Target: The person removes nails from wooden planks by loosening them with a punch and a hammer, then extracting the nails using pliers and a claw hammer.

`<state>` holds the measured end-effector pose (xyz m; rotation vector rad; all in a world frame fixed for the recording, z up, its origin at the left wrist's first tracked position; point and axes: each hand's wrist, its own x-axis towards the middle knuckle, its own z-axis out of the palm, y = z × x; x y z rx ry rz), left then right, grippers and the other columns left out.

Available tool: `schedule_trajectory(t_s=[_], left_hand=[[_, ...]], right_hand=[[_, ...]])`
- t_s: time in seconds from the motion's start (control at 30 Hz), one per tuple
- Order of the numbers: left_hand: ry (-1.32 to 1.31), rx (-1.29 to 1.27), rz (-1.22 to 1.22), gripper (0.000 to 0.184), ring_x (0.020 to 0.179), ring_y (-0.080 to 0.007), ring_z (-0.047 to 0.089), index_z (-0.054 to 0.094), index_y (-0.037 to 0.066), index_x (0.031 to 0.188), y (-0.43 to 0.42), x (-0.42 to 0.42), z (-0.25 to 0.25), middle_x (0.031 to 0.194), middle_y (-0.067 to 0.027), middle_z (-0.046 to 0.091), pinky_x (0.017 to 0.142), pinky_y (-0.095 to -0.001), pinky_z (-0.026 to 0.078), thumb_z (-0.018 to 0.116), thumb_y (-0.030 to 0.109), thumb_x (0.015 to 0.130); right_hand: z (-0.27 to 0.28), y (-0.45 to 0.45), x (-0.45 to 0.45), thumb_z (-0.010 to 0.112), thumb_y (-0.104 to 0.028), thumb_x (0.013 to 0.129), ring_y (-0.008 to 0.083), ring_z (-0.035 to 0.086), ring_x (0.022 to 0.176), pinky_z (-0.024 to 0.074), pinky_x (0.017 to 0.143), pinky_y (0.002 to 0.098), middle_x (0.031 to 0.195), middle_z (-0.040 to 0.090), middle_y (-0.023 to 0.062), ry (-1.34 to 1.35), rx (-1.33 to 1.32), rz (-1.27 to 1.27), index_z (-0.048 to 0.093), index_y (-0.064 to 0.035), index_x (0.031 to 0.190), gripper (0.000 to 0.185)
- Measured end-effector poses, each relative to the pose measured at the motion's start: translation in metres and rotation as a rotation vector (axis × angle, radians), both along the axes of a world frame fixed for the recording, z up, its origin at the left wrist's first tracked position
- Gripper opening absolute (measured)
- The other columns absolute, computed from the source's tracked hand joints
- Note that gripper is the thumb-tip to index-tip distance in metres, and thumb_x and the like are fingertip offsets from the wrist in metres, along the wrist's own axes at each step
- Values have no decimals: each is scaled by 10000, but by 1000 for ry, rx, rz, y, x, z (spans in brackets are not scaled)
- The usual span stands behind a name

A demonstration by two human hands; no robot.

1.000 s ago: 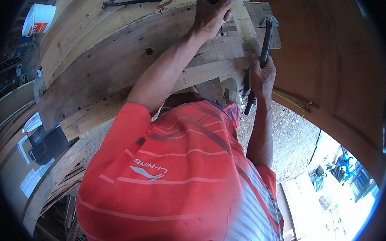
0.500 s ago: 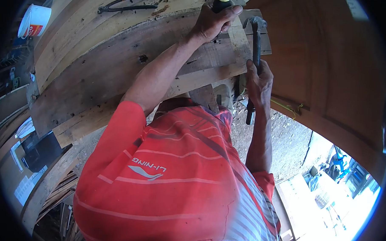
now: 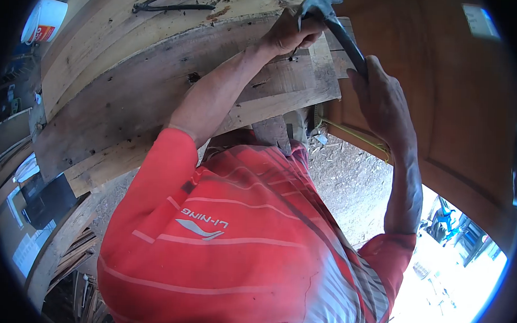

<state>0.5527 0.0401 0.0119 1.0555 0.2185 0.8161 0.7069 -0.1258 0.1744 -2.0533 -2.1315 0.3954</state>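
My left hand (image 3: pixel 291 34) is closed in a fist over the right end of the wooden board (image 3: pixel 216 63), round an upright black-handled chisel. The hammer covers most of the chisel's handle; a thin bit of its shank (image 3: pixel 295 50) shows below the fist. My right hand (image 3: pixel 383 94) grips the handle of a claw hammer (image 3: pixel 348 44), raised so that its metal head overlaps my left fist in view. Whether the head touches the chisel I cannot tell. Long-handled pincers (image 3: pixel 172 9) lie on the wood to the left of my left hand.
A brown panelled wooden surface (image 3: pixel 432 71) stands close on the right, with yellow cord (image 3: pixel 359 138) along its lower edge. At the far left are a white bucket (image 3: pixel 50 18) and a black flat object (image 3: pixel 49 202). Thin wood strips (image 3: pixel 76 252) lie lower left.
My right hand has swung up and outward, bringing the hammer head from the board's right end to over my left fist. My left hand stays in nearly the same place.
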Motion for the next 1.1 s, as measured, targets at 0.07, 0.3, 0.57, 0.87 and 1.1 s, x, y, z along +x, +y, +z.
schedule_trajectory(t_s=[0.07,0.3,0.57,0.87,1.1], left_hand=[[40,-60,7,334,439,-54,451,662,45,850,-6,2,-3,571,18,529,412,-247,350,808,339,914],[116,-78,17,352,419,-47,410,658,23,882,0,4,-8,548,29,491,413,-251,327,755,356,943],[150,32,17,370,463,-53,484,640,99,692,0,5,-7,551,28,540,426,-259,365,792,357,909],[258,195,686,228,672,-90,582,623,53,994,-24,20,28,713,4,585,608,-298,511,773,206,917],[687,402,595,349,819,-297,654,568,12,1113,20,36,-3,894,-176,662,728,-436,534,640,302,934]], right_hand=[[12,3,0,594,-242,1066,92,561,613,424,562,295,733,592,7,168,-11,-110,611,-63,1038,182],[95,41,10,636,-282,1046,48,461,597,361,502,262,732,538,-17,629,751,-345,640,-36,958,261],[14,25,12,597,-253,1052,125,587,648,477,577,318,706,611,87,74,-143,-140,610,-6,969,261],[-65,3,-5,619,-319,1067,59,493,481,378,422,250,631,520,-13,854,189,-644,570,-52,930,304],[-118,-17,-21,621,-311,1070,51,471,458,363,405,240,625,502,-33,1033,111,-788,554,-75,918,288]])
